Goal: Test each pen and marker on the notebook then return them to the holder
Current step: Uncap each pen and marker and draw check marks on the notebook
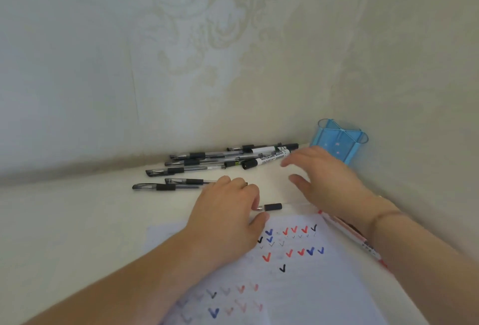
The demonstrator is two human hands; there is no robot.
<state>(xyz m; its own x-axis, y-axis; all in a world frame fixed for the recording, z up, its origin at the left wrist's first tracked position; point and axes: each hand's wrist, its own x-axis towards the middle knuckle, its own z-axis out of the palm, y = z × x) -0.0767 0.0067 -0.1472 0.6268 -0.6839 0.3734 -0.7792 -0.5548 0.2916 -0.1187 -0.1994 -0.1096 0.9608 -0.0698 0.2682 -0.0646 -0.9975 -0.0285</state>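
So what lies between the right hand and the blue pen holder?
Nothing, in the head view. The right hand is spread low in front of the blue holder, overlapping its lower corner. Whether they touch cannot be told.

Occluded, cropped and blurred items, head view

The left hand (228, 210) covers most of a pen (270, 207); only its black grip end shows. The right hand (324, 179) is motion-blurred and hides the lower front of the blue holder (337, 140). The notebook (298, 285) runs off the bottom edge; a red-printed item (347, 231) lies partly under the right wrist, identity unclear.
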